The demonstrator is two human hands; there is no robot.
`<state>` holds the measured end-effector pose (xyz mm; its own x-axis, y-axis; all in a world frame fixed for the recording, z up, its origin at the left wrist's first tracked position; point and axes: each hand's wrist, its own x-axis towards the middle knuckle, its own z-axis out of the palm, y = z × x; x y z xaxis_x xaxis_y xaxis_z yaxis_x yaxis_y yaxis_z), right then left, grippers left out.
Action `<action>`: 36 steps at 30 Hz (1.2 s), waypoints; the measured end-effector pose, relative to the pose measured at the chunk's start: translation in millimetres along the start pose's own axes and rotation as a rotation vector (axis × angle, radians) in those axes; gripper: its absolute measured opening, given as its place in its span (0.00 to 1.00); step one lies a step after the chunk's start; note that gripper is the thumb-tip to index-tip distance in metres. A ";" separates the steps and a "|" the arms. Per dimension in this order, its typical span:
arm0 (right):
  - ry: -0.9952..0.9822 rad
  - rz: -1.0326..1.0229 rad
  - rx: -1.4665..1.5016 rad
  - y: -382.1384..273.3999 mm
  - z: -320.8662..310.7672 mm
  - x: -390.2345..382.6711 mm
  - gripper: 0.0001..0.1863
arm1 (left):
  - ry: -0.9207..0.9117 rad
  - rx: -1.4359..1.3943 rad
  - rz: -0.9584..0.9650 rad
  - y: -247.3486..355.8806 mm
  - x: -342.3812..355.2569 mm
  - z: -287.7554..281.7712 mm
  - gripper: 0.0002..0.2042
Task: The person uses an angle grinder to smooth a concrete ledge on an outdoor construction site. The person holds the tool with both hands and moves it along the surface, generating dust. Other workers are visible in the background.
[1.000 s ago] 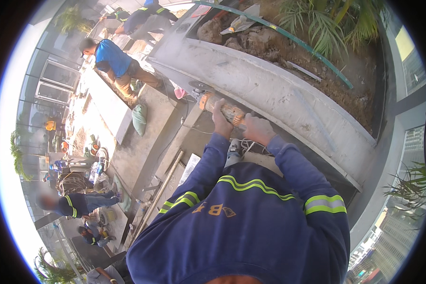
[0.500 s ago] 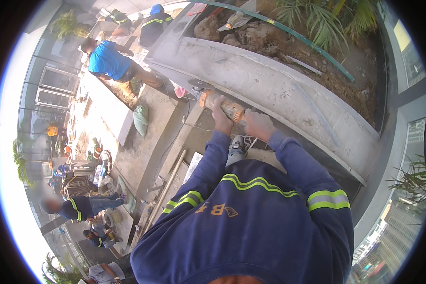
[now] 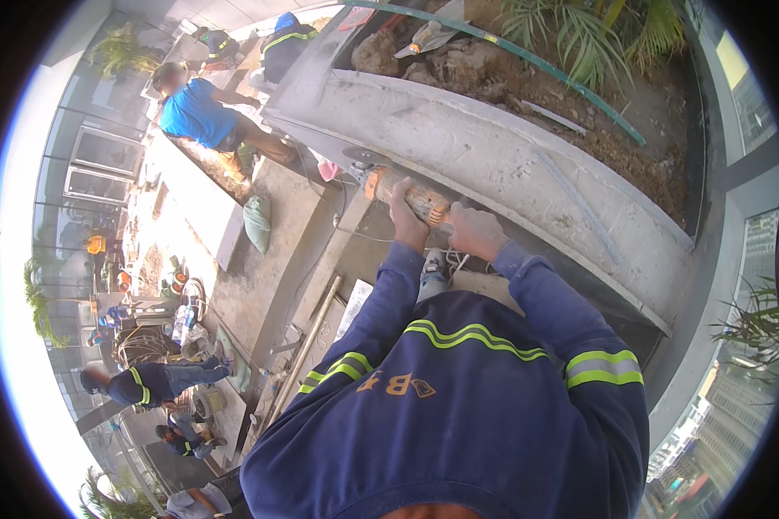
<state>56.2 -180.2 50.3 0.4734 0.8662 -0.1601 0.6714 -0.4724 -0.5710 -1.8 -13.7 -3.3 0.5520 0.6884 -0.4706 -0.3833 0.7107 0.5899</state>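
Observation:
An orange, dust-covered angle grinder (image 3: 420, 202) is held in both my hands in front of me. My left hand (image 3: 406, 218) wraps round the middle of its body. Behind it, my right hand (image 3: 474, 230) grips the rear end. The grinder's dark round disc (image 3: 366, 156) points away to the left, close against the edge of the pale planter wall (image 3: 493, 151); whether it touches cannot be made out. A cord (image 3: 363, 233) runs over the floor left of the tool. Part of my shoe (image 3: 434, 266) shows below my hands.
Soil and palm fronds (image 3: 593, 39) lie beyond the wall, with a green strip (image 3: 563, 78) across them. Left stand a green sack (image 3: 257, 223), a long pole (image 3: 307, 346) and a person in a blue shirt (image 3: 201, 114). Other workers (image 3: 156, 381) are farther left.
My hands and the grinder hold nearly the same place against the wall. The person in the blue shirt has turned and shifted an arm; the workers at lower left have moved slightly.

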 end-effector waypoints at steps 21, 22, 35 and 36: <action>0.056 0.009 -0.008 5.6 14.2 10.6 0.15 | -0.019 -0.010 -0.012 0.0 11.7 -2.9 0.11; 0.047 0.009 -0.009 4.1 10.6 5.6 0.15 | -0.011 -0.007 -0.008 -1.2 7.2 -2.1 0.11; 0.036 0.006 0.018 7.0 9.0 6.9 0.15 | -0.043 0.010 -0.018 -0.8 5.1 0.5 0.12; 0.032 0.007 0.022 7.5 10.5 10.4 0.15 | -0.051 0.008 -0.030 0.2 8.3 0.6 0.12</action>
<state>60.1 -173.1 35.8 0.4966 0.8569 -0.1385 0.6555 -0.4748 -0.5872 3.1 -7.9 -6.6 0.5999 0.6586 -0.4543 -0.3604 0.7293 0.5815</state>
